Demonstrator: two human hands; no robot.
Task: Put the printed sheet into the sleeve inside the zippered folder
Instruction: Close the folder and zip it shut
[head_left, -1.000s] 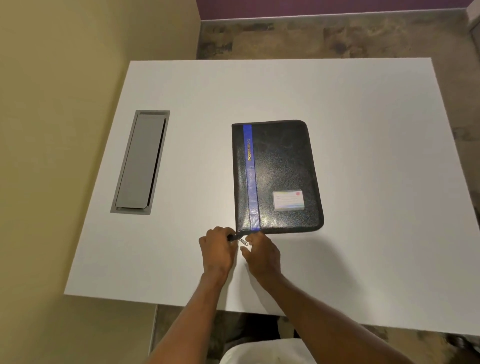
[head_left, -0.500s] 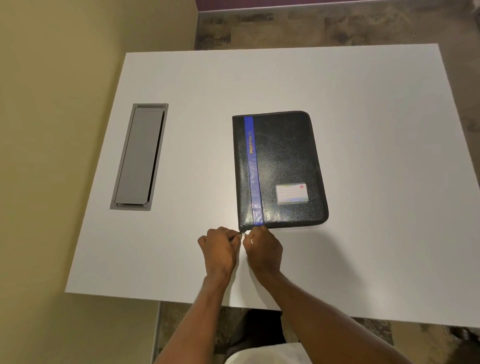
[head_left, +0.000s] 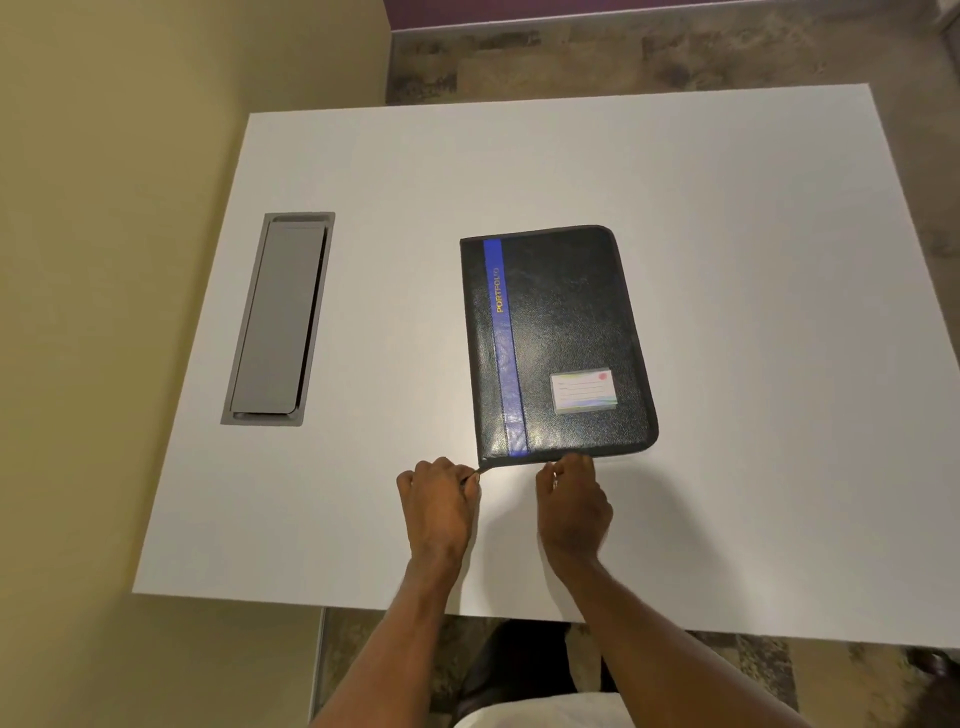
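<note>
The left hand is curling into a loose fist just off the near-left corner of the zippered folder, knuckles up, with the thumb and forefinger pinching a thin dark tab, seemingly the zipper's tail end, that is sticking out from that corner. The right hand is sitting beside it, a little apart, fingers bent and their tips pressing against the folder's near edge close to the middle; whether it is gripping a zipper pull there is too small to tell. Both forearms are reaching in from the near edge of the table, the left one nearly straight ahead and the right one angling in from the right.

The folder is lying flat and closed near the middle of the white table, its long side running away from the person. It is black with a blue stripe along its left side bearing the word PORTFOLIO, and a small label card is sitting in its near-right area. A grey recessed cable hatch is lying in the tabletop towards the left edge, well apart from the folder.
</note>
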